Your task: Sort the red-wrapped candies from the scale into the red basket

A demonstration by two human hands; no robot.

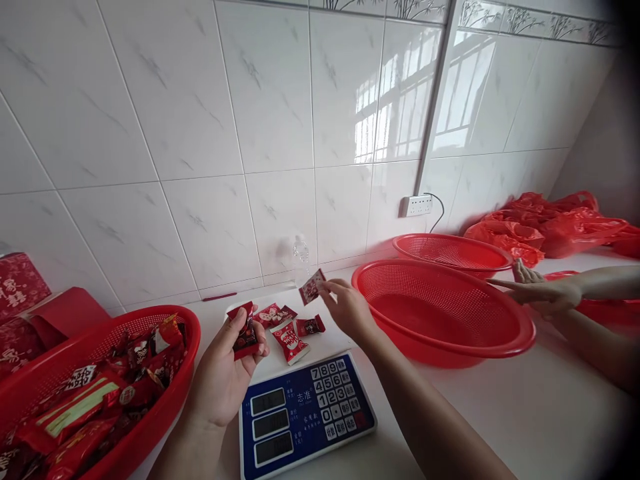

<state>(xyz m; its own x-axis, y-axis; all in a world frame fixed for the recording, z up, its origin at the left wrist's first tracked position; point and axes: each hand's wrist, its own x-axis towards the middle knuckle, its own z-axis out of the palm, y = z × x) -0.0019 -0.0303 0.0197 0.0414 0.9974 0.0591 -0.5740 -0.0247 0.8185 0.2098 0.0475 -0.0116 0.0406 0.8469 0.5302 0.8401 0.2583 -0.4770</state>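
My left hand is closed around a small dark red candy packet, held above the near left of a blue electronic scale. My right hand pinches a small red and white sachet over the far side of the scale. Several red candy packets lie on the scale's white pan between my hands. A red basket full of wrapped sweets stands at my left.
A large red mesh basket with nothing in it sits right of the scale, a second one behind it. Another person's hands reach in from the right. Red plastic bags, red boxes, a clear bottle and a wall socket line the tiled wall.
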